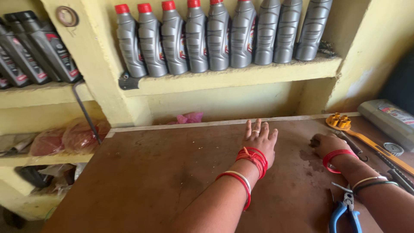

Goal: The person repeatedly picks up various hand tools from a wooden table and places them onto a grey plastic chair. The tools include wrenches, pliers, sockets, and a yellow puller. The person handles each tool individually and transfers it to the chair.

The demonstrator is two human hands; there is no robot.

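Small dark tool (316, 141), mostly hidden, is gripped under the right hand (328, 144) toward the right side of the brown worktable (164, 181); what kind of tool it is can't be made out. That hand is curled into a loose fist around it, knuckles up, with red bangles seen at the wrist. Left hand (260, 139) is laid flat on the table just left of it, fingers spread and pointing to the far edge, nothing held; more red bangles are stacked on that forearm.

Just beyond the right hand an orange-handled tool (345, 124) is stretched along the table, and blue-handled pliers (345, 211) are lying at the near right corner. A grey can (388, 118) is laid on its side at the far right.

On the yellow shelf (233, 74) above, a row of grey bottles (207, 36) is lined up, several capped in red; contents can't be seen. Darker bottles (36, 49) are leaned on the left shelf, with bagged reddish items (69, 137) stored below.
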